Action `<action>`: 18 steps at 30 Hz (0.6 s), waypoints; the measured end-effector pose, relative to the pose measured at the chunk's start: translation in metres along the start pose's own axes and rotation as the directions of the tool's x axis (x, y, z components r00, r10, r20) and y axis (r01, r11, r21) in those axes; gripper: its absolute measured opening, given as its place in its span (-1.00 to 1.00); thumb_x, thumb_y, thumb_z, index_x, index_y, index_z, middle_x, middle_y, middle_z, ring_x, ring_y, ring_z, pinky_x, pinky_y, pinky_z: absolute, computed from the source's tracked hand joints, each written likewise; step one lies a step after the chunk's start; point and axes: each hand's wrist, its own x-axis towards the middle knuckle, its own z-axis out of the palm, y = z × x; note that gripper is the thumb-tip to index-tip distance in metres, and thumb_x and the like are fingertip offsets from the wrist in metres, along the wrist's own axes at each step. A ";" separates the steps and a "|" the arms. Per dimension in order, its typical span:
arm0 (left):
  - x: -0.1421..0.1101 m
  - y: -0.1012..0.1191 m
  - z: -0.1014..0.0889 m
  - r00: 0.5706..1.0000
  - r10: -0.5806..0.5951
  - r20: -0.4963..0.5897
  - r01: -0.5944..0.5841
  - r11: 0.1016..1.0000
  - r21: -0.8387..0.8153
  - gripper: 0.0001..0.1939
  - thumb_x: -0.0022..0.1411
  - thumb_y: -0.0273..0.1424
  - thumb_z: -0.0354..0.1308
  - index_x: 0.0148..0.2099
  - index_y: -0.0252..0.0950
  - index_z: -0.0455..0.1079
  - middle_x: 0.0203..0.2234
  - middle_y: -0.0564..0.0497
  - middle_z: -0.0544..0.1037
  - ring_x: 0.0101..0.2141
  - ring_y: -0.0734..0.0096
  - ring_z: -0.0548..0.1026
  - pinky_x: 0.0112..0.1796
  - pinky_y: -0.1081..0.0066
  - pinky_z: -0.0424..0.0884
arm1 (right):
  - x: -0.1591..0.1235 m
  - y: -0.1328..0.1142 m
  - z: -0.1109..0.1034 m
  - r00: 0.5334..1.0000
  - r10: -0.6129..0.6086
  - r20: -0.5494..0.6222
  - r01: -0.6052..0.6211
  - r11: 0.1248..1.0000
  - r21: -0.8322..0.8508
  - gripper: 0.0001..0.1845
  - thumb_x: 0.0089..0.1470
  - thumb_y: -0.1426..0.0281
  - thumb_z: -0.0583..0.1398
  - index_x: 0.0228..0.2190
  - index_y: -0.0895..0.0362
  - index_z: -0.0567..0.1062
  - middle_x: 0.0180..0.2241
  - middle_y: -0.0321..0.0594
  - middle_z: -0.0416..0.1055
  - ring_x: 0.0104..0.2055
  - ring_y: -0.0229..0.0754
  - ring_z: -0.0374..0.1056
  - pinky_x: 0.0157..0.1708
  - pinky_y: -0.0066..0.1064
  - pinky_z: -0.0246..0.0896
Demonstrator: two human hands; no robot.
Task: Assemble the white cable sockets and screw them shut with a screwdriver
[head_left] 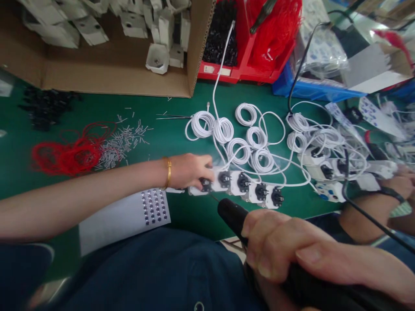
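Observation:
My left hand (191,172), with a gold bracelet at the wrist, pinches a black plug insert (205,185) seated on a white plastic housing (194,191). My right hand (285,246) is wrapped round a black electric screwdriver (232,216). Its thin bit points at the insert under my left fingers; whether it touches a screw there I cannot tell. Beside my left hand, several more white housings (221,183) with black pin inserts stand in a row to the right. White coiled cables (239,150) run from behind them.
A cardboard box (116,80) of white housings stands at the back left, beside red bins (240,73). Loose metal pins (119,144), red wire loops (68,155) and black parts (47,106) lie left. A sheet of round stickers (129,216) lies in front. At right is a co-worker's arm (369,211).

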 end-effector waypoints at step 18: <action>-0.001 0.002 0.001 0.999 -0.038 0.003 0.038 0.999 -0.034 -0.69 0.11 -0.36 0.24 -0.06 -0.13 0.41 -0.13 0.00 0.37 -0.18 0.35 0.43 -0.16 0.45 0.32 | -0.006 -0.006 0.020 0.979 0.178 0.103 -0.180 0.984 0.010 -0.68 0.22 0.20 -0.03 -0.41 0.04 0.41 -0.65 -0.30 0.39 -0.61 -0.20 0.34 -0.44 -0.26 0.34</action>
